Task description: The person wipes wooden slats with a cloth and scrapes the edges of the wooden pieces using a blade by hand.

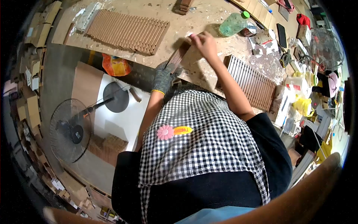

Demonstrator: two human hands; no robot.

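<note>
My left hand (163, 77), in a grey knit glove with a yellow cuff, grips the near end of a short brown wooden slat piece (179, 56) at the table's front edge. My bare right hand (205, 45) is at the far end of that piece, fingers curled together. Whatever the right fingertips may hold is too small to make out. To the left lies a long row of brown grooved wooden slats (128, 31). Near my right forearm, a second row of slats (251, 83) rests on the table.
The worktable (194, 71) is spotted with paint or glue. Beyond my right hand stands a green-capped bottle (233, 25), with a tub (264, 37) and a phone (281, 35) farther right. A standing fan (72, 130) is on the floor at left. An orange bag (115, 65) hangs by the table edge.
</note>
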